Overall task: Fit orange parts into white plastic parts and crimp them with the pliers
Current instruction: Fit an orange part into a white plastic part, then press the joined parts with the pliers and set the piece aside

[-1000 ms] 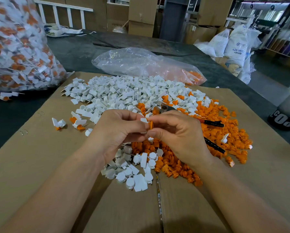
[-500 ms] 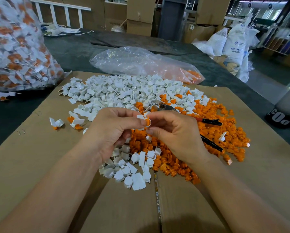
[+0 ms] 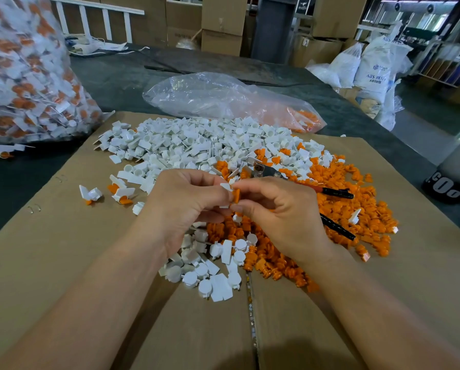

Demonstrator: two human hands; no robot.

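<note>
My left hand (image 3: 180, 204) pinches a small white plastic part (image 3: 226, 187) just above the piles. My right hand (image 3: 279, 212) pinches an orange part (image 3: 235, 195) and holds it against the white one. The two hands meet at the fingertips. A heap of loose white parts (image 3: 196, 145) lies behind them, and a heap of orange parts (image 3: 357, 209) spreads to the right. The pliers (image 3: 330, 192) lie on the orange heap behind my right hand, their black handles pointing right. A few fitted pieces (image 3: 122, 194) sit to the left on the cardboard.
Brown cardboard (image 3: 63, 263) covers the dark table. A full bag of finished pieces (image 3: 23, 76) stands at the far left. A nearly flat clear bag (image 3: 223, 100) with some orange parts lies behind the piles. Boxes and white sacks (image 3: 375, 65) stand further back.
The orange part in my right hand has turned and moved closer against the white part in my left hand. Both hands stay in the same spot.
</note>
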